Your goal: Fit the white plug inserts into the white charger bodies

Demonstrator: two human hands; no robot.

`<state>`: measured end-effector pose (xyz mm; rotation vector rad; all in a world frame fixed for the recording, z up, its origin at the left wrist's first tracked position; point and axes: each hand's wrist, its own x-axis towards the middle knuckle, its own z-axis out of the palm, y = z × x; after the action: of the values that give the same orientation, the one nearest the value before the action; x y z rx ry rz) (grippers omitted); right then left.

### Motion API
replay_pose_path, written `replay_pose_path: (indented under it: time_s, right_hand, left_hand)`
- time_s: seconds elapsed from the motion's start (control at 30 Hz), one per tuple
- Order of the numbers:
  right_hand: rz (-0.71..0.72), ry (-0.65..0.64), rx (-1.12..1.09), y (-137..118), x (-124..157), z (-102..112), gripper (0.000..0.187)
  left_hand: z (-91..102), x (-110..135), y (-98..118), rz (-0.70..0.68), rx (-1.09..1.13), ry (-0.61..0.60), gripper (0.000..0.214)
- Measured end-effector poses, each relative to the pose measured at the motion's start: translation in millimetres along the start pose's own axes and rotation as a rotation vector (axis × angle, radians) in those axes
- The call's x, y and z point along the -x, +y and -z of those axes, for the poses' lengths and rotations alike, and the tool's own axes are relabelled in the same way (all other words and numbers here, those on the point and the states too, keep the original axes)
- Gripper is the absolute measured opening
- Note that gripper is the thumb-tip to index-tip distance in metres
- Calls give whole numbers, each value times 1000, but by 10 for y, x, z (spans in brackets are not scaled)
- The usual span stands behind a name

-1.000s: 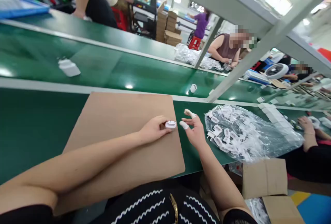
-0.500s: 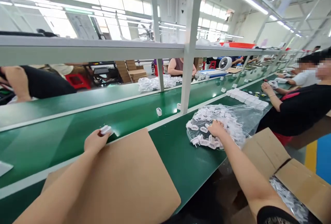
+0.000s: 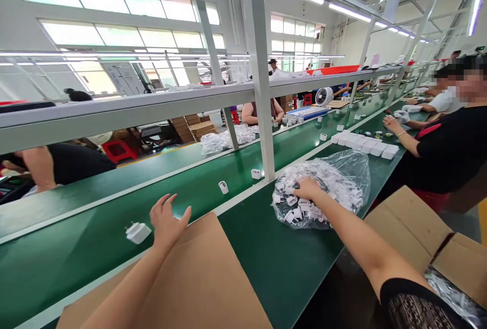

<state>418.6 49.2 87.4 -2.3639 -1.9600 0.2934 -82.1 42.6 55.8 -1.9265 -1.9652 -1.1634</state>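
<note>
My left hand (image 3: 167,222) hovers over the near edge of the green belt, fingers spread, holding nothing. Just left of it a white plug-in charger (image 3: 138,233) with two pins lies on its side on the belt. My right hand (image 3: 309,188) reaches into an open clear plastic bag (image 3: 359,167) full of small white plug pieces (image 3: 304,210). Its fingers are curled together among the pieces; what they grip, if anything, is hidden. Farther along the belt are two more white chargers, one lying (image 3: 223,187) and one near the post (image 3: 256,173).
A cardboard sheet (image 3: 201,278) lies under my left forearm. A metal post (image 3: 262,90) and a shelf (image 3: 152,108) stand ahead. White housings (image 3: 361,142) are lined up beyond the bag, near a co-worker (image 3: 445,146). An open carton (image 3: 411,222) stands at right.
My left hand has let go of the charger, opened and drawn away to its right; the charger now lies on the belt. My right hand stays in the bag, and the view has shifted.
</note>
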Motion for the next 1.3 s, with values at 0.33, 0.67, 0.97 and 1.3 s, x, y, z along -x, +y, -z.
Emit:
replay_pose_path:
  time_s: [0.33, 0.67, 0.97, 1.3]
  right_hand:
    - [557, 3, 14, -538, 960, -246, 24]
    - [525, 169, -118, -313, 1179, -208, 39]
    - [317, -197, -1420, -1108, 1173, -414, 40]
    - [705, -53, -838, -1793, 1336, -943, 39]
  left_hand:
    - [-1151, -549, 438, 134, 139, -524, 97]
    - [-803, -499, 562, 159, 205, -445, 60]
    - [316, 830, 868, -147, 399, -468, 50]
    - [593, 1492, 536, 35, 547, -461, 58]
